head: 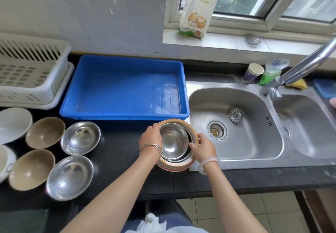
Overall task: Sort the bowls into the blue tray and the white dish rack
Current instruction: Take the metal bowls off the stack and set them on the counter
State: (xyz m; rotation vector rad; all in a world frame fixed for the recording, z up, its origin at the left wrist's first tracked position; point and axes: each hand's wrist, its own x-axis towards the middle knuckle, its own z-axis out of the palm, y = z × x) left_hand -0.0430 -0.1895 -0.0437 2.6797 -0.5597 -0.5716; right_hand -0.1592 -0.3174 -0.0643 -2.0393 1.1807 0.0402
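Note:
A stack of nested bowls sits on the black counter beside the sink: steel bowls inside an orange-rimmed bowl. My left hand grips the stack's left rim and my right hand grips its right rim. The empty blue tray lies just behind the stack. The white dish rack stands empty at the far left. On the counter to the left lie two steel bowls, two tan bowls and a white bowl.
A double steel sink with a faucet fills the right side. A paper cup, a green bag and a yellow sponge sit behind it. A flour bag stands on the windowsill. Another white dish shows at the left edge.

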